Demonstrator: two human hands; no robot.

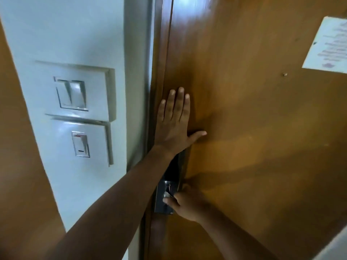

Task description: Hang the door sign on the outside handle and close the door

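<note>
The brown wooden door (253, 128) fills the right of the head view, its edge against the frame (159, 72). My left hand (174, 121) lies flat on the door near that edge, fingers spread and pointing up. Lower down, my right hand (185, 205) is curled on the metal latch of the dark lock plate (165, 196). My left forearm hides the upper part of the lock. No door sign is in view.
A white wall strip (75, 44) left of the frame carries two light switch plates (78, 94), one above the other. A printed paper notice (328, 45) is stuck to the door at the upper right. A small screw (285, 74) sits below it.
</note>
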